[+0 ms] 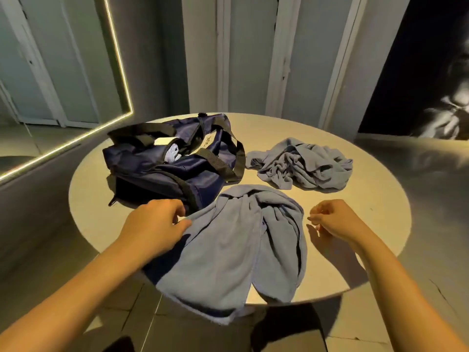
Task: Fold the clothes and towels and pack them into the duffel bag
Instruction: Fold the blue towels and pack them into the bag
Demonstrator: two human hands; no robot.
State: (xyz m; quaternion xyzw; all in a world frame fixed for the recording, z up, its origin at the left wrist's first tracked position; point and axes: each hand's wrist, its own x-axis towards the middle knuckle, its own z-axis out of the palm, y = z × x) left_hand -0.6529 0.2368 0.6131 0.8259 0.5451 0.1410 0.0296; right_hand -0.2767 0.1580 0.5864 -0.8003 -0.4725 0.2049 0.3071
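Left hand (157,222) touches towel (228,250), right hand (332,219) just beside.

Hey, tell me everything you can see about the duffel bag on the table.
The duffel bag is navy, in smooth, slightly shiny fabric that looks like nylon, with black webbing straps and a white label with dark letters. It lies slumped on the far left part of the round table, its top open, with pale cloth showing inside. The near blue towel reaches its near corner, and the left hand is close beside that corner; whether either touches the bag is unclear.
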